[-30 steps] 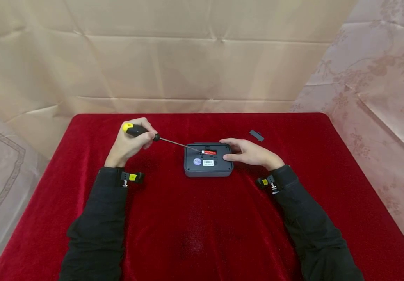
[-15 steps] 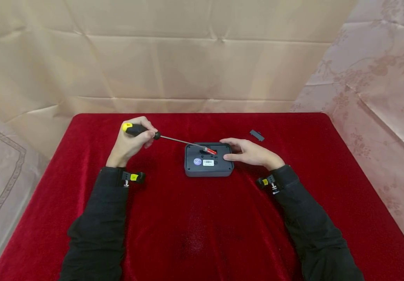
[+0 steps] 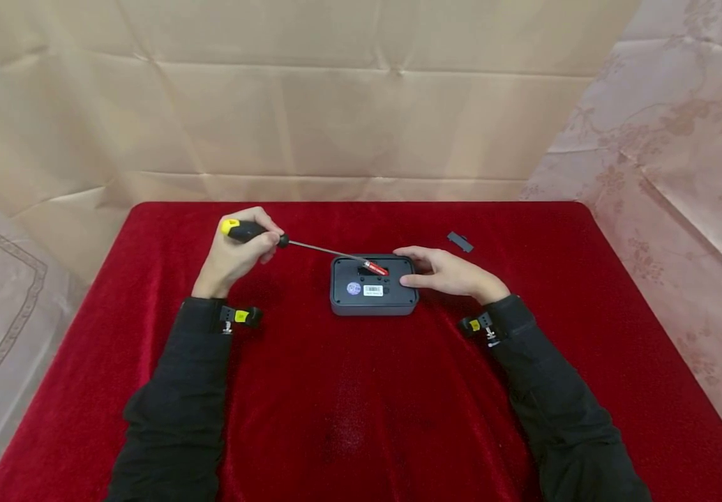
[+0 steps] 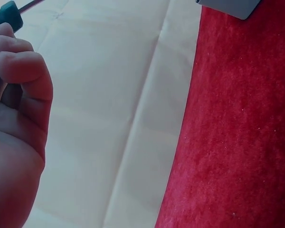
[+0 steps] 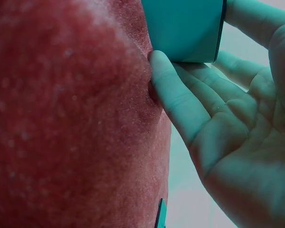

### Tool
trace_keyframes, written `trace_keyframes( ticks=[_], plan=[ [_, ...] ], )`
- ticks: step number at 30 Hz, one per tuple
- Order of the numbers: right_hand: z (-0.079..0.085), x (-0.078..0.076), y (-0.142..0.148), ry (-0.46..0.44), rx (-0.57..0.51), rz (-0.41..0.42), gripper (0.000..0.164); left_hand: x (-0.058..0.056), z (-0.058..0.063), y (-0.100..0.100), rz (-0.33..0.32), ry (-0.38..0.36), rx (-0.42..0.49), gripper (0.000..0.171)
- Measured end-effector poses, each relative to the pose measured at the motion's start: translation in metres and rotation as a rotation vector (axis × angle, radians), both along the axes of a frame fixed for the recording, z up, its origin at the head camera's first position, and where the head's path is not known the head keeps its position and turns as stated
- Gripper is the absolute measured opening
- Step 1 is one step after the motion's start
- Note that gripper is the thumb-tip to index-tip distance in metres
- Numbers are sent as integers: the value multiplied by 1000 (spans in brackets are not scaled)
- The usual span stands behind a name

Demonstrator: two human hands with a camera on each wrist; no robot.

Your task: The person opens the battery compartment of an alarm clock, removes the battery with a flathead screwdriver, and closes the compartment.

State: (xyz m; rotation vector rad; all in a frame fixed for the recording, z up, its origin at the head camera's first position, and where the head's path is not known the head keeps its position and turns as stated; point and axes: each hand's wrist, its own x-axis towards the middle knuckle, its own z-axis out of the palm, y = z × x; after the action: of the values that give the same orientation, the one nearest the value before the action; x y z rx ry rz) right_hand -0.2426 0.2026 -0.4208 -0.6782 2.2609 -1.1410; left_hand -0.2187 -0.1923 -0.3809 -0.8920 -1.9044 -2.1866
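Observation:
My left hand [image 3: 222,261] grips the black and yellow handle of a screwdriver [image 3: 244,231], its long shaft slanting down to the right. The tip is at the raised left end of a red battery [image 3: 376,268], which lies tilted in the open compartment of a dark box-shaped device [image 3: 374,304]. That device lies on the table, its stickered side up. My right hand [image 3: 445,274] holds its right end, thumb on the top face and fingers at the far edge and end. In the right wrist view the fingers reach around the device [image 5: 185,31]. The left wrist view shows curled fingers [image 4: 23,66] round the handle.
A small dark battery cover [image 3: 460,242] lies on the red cloth beyond my right hand. The red-covered table [image 3: 348,418] ends at a straight far edge, with a beige cloth backdrop [image 3: 335,125] behind it. Both forearms rest at the sides of the device.
The battery lay level in the compartment; its left end has risen and it now slants down to the right. The screwdriver tip has moved slightly right and up. My right hand stays put.

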Motion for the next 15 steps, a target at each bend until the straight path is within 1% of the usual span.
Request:
trace_keyframes(
  ticks=[4,7,12,15],
  plan=[
    [0,0,0,-3,1,-4,64,0,0,-2,-3,-22,-4,3],
    [0,0,0,-8,-1,-5,64,0,-1,-3,-11,-29,-15,8],
    [-1,-1,0,-15,-7,-5,64,0,-2,-6,-42,-34,-49,5],
    [-2,-1,0,-14,-10,-1,65,0,-3,-6,-45,-36,-56,4]
  ],
)
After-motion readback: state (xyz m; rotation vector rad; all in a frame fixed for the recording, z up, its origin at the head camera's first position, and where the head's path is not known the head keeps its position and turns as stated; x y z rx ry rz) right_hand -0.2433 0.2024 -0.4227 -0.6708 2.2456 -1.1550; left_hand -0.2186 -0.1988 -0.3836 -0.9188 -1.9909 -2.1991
